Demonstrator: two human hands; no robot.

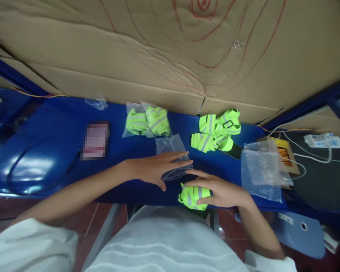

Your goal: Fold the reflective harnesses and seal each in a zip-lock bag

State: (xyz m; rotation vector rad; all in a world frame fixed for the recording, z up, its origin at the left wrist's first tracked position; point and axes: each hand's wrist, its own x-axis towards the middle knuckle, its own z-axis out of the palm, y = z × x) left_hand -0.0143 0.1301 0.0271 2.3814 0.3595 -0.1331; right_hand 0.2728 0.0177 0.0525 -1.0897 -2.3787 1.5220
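My left hand [151, 167] lies palm down with its fingers stretched out over a clear plastic bag [172, 144] on the blue tabletop. Near the table's front edge, my right hand [222, 192] grips a folded neon yellow reflective strap [193, 195], fingers on top and thumb along the near side. Grey reflective bands run across this bundle. Behind the right hand are more folded reflective straps [215, 130], loose and unbagged, one with a black buckle. Two bagged reflective straps [147, 121] lie side by side beyond my left hand.
Flat clear bags [259, 173] are stacked at the right, beside an open cardboard box [290, 160]. A dark phone-like object [234, 152] sits partly under the loose straps. A blurred-out rectangular item [95, 140] lies at the left. Cardboard [102, 56] walls the back; white cables [303, 156] cross the right.
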